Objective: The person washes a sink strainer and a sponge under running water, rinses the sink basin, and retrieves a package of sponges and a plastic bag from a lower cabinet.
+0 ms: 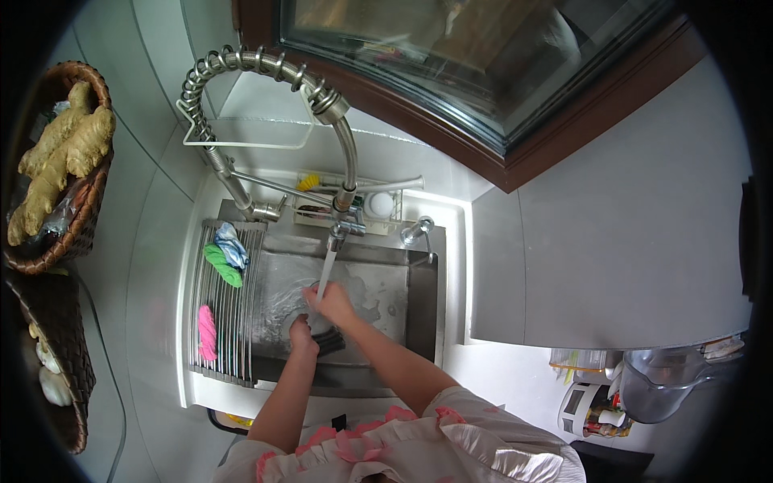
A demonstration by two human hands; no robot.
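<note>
In the stainless steel sink (386,278), both hands are under the spring-neck faucet's spray head (336,236). A stream of running water (327,271) falls onto my right hand (332,303), whose fingers are bent inward. Just below and to the left, my left hand (303,335) is curled with its thumb side up. Something pale or clear and rounded shows between the hands, but water and fingers blur it; I cannot tell what it is or which hand grips it. A dark ribbed thing (330,342) is beside my left hand, low in the sink.
A roll-up drying rack (247,326) spans the sink's left side, bearing green (222,264), blue-and-white (232,244) and pink cloths (207,332). Behind stands a wire caddy (395,211). A small tap (418,230) is at the back right. Ginger (63,160) fills a woven basket (99,90).
</note>
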